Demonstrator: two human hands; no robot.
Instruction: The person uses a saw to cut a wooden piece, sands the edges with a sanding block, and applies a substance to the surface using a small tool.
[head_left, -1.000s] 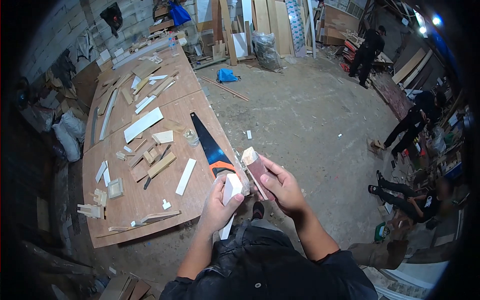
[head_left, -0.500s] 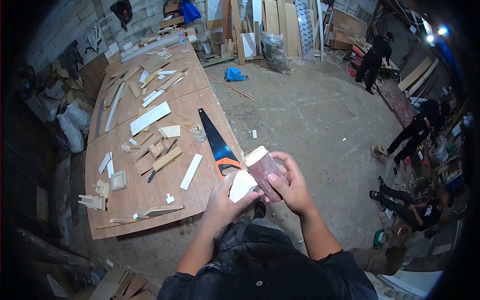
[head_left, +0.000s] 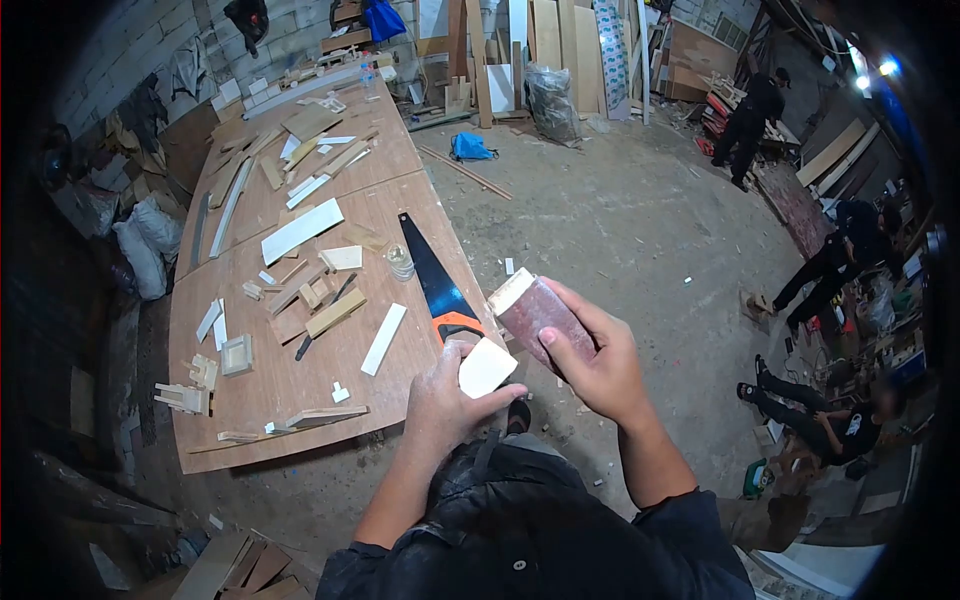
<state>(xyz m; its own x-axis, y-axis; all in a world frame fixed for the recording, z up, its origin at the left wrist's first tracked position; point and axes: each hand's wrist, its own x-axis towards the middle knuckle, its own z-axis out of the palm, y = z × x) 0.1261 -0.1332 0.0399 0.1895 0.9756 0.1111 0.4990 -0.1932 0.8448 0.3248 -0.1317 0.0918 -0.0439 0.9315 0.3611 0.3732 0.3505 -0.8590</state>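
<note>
In my left hand [head_left: 447, 400] is a small pale wood piece [head_left: 487, 367] with an angled outline, gripped between thumb and fingers. My right hand [head_left: 600, 365] is closed around a sanding block [head_left: 543, 318], a wooden block wrapped in reddish-brown sandpaper with its bare end showing. The block is up and to the right of the wood piece, with a small gap between them. Just beyond my left hand, a handsaw [head_left: 432, 270] with an orange handle lies along the table's right edge.
The wooden table [head_left: 420, 420] carries a glass jar [head_left: 399, 262], a white strip [head_left: 383, 341], a white board [head_left: 302, 229], a small square frame [head_left: 236, 356] and several offcuts. A blue bag [head_left: 472, 147] lies on the floor. Several people are at the right, one [head_left: 752, 115] standing at the back.
The sanding block has moved up and away from the wood piece, opening a gap. My left hand has turned the piece slightly, showing more of its face.
</note>
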